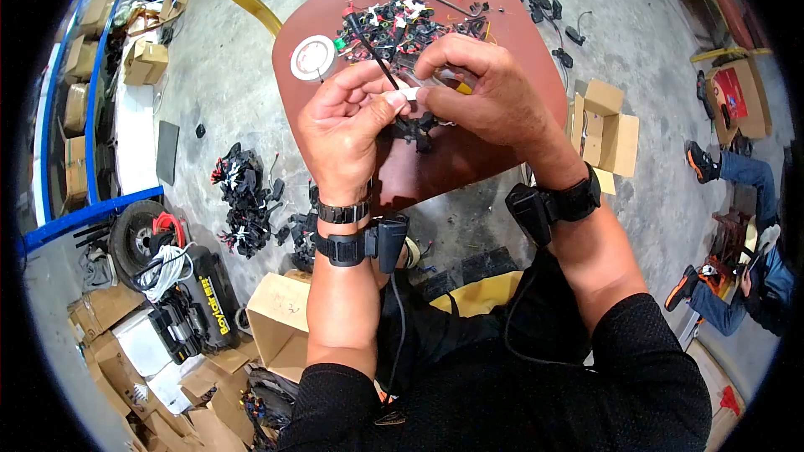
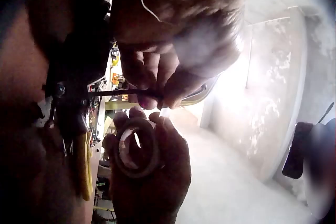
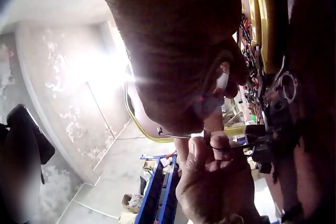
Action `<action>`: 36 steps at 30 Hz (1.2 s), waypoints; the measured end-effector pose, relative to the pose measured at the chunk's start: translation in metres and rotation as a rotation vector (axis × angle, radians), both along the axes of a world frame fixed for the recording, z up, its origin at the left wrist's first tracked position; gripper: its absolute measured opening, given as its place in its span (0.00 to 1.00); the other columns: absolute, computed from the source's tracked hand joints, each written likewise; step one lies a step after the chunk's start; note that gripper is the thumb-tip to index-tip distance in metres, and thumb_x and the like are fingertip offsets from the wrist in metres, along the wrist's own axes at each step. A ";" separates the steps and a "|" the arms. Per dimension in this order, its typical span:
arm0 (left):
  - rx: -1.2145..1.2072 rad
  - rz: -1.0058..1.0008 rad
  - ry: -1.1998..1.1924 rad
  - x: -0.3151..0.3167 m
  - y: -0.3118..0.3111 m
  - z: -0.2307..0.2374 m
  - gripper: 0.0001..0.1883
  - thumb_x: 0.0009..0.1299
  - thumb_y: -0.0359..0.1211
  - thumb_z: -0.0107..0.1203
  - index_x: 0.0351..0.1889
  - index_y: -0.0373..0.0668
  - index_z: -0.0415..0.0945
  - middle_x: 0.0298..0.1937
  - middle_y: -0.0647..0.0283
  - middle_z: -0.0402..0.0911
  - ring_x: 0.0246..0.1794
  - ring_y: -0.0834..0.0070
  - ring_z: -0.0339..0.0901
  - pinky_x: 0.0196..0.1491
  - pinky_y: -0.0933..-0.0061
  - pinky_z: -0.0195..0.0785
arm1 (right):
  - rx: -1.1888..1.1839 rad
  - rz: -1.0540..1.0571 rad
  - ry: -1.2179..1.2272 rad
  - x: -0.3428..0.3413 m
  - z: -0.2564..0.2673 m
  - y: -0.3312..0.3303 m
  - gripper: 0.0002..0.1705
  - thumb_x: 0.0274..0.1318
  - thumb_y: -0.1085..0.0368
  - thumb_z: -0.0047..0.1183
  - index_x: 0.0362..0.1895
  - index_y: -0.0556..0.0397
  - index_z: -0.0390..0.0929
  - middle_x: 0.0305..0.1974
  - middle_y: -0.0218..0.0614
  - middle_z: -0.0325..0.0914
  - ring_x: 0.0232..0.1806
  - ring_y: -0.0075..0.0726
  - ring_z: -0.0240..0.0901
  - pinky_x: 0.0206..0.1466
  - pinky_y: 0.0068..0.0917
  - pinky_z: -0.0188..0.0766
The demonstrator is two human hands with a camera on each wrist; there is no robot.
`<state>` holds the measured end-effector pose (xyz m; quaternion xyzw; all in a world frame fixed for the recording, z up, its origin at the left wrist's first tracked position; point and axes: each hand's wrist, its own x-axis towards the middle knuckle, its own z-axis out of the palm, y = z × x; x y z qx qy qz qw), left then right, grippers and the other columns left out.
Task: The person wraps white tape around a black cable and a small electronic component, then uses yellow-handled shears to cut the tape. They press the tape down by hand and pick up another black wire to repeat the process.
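Above the brown table, the left hand pinches a thin black cable between thumb and fingers. A short white strip of tape spans the gap between the two thumbs, at the cable. The right hand pinches the strip's other side and also holds a tape roll in its curled fingers. Directly below the hands lie black connectors on the tabletop. A yellow-handled tool lies beside them, mostly hidden by the right hand in the head view.
A pile of small connectors and wires covers the table's far part. Another white tape roll lies at its left. More black connectors are heaped on the floor. An open cardboard box stands to the right; another person's leg shows beyond.
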<state>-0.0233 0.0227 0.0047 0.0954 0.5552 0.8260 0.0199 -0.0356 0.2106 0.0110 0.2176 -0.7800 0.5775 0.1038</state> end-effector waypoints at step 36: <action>-0.102 0.042 -0.056 0.003 0.005 -0.003 0.20 0.63 0.15 0.58 0.55 0.30 0.74 0.43 0.58 0.83 0.43 0.76 0.80 0.48 0.78 0.75 | -0.002 -0.022 -0.113 0.006 -0.004 -0.003 0.11 0.48 0.67 0.61 0.35 0.59 0.79 0.32 0.40 0.81 0.36 0.35 0.80 0.41 0.30 0.75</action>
